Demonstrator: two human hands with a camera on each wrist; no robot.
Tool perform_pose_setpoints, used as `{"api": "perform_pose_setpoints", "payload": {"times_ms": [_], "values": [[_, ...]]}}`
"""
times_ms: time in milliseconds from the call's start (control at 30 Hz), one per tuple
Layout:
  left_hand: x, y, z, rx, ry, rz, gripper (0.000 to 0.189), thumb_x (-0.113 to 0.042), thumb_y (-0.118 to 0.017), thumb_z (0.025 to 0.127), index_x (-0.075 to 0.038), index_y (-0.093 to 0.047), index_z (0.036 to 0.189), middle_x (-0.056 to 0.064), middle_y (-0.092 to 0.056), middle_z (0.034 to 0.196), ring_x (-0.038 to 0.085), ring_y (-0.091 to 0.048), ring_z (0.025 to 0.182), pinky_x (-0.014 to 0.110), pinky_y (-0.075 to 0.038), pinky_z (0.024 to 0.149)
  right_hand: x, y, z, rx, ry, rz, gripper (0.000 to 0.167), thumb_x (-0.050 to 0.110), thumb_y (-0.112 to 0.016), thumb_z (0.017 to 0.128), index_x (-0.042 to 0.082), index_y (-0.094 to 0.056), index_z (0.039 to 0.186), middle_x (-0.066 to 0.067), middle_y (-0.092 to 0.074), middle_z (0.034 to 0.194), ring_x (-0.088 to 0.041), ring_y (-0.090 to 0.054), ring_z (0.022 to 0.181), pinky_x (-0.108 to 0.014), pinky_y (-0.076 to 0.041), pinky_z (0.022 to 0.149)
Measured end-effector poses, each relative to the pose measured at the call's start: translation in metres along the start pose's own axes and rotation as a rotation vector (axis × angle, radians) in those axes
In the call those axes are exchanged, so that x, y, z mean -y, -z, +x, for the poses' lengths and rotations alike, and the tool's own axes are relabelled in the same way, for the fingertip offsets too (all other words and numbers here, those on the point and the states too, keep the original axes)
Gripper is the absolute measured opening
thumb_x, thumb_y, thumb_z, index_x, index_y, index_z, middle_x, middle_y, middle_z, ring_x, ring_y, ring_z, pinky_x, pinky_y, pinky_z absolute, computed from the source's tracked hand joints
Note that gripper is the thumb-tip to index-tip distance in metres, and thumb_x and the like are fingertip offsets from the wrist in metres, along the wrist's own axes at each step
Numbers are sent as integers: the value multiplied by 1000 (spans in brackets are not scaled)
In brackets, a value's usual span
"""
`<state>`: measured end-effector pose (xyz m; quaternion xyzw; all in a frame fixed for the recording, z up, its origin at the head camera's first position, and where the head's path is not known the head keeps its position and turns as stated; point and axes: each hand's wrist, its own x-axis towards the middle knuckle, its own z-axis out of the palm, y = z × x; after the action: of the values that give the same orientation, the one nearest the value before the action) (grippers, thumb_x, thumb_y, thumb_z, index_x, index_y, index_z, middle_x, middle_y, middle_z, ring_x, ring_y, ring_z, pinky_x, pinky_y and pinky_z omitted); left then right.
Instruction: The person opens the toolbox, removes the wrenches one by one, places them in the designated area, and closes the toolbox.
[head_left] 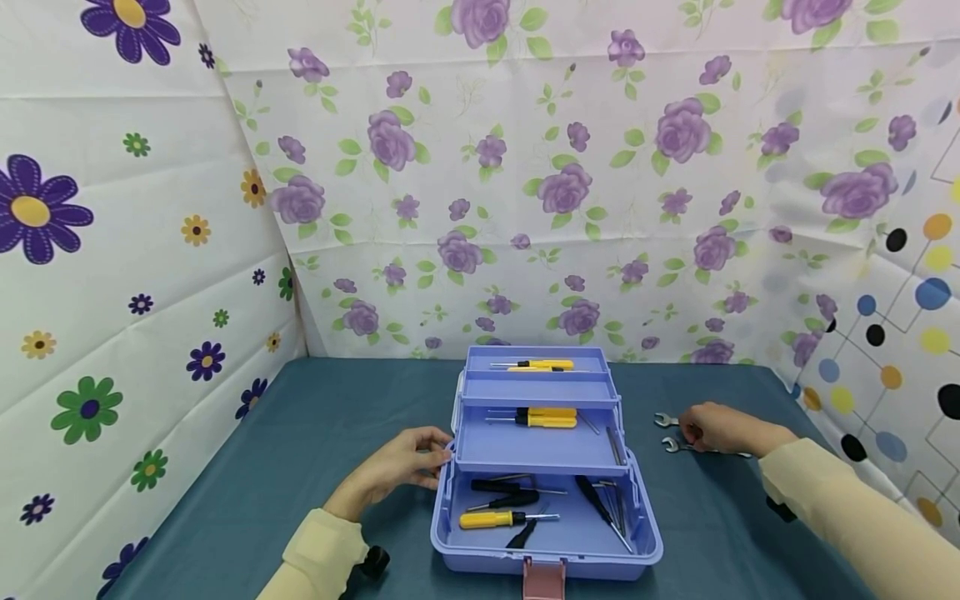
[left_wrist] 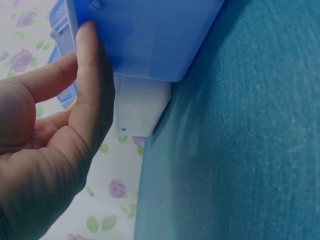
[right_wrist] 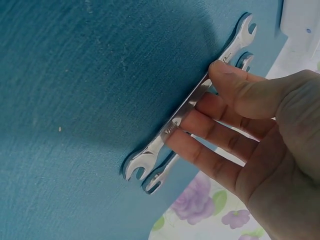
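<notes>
Head view: the right hand [head_left: 722,427] is pinching one wrench [right_wrist: 185,107] beside another wrench [right_wrist: 163,172] on the table [head_left: 360,392], while the left hand [head_left: 397,462], fingers loosely spread, is touching the toolbox [head_left: 480,562].

Head view bright, evenly lit; wrist views dimmer: my left hand [left_wrist: 65,142] is part-shadowed, my wrench [right_wrist: 181,110] glints.

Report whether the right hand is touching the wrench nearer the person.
Touching. The right wrist view shows the right hand with its thumb on the nearer wrench and its fingers against the opposite edge.
</notes>
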<state>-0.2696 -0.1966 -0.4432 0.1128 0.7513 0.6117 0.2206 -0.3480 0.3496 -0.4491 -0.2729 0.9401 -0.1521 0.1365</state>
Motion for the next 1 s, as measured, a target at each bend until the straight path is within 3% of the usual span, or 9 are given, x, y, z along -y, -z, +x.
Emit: {"api": "perform_pose_setpoints", "payload": {"times_ms": [833, 1000], "values": [[-1, 0, 0, -3, 1, 1, 33, -17, -62, 107, 5, -59, 132, 13, -61, 104, 19, -64, 88, 35, -63, 78, -8, -2, 3, -12, -16, 69, 26, -14, -68, 87, 11, -63, 82, -1, -52, 73, -10, -41, 61, -28, -35, 57], [-1, 0, -1, -4, 1, 2, 34, -18, -62, 107, 4, -59, 132, 13, -61, 104, 20, -64, 88, 36, -63, 78, -4, 3, 1, 5, -2, 131, 32, -19, -61, 83, 11, -69, 90, -3, -54, 75, -12, -44, 64, -29, -39, 58]]}}
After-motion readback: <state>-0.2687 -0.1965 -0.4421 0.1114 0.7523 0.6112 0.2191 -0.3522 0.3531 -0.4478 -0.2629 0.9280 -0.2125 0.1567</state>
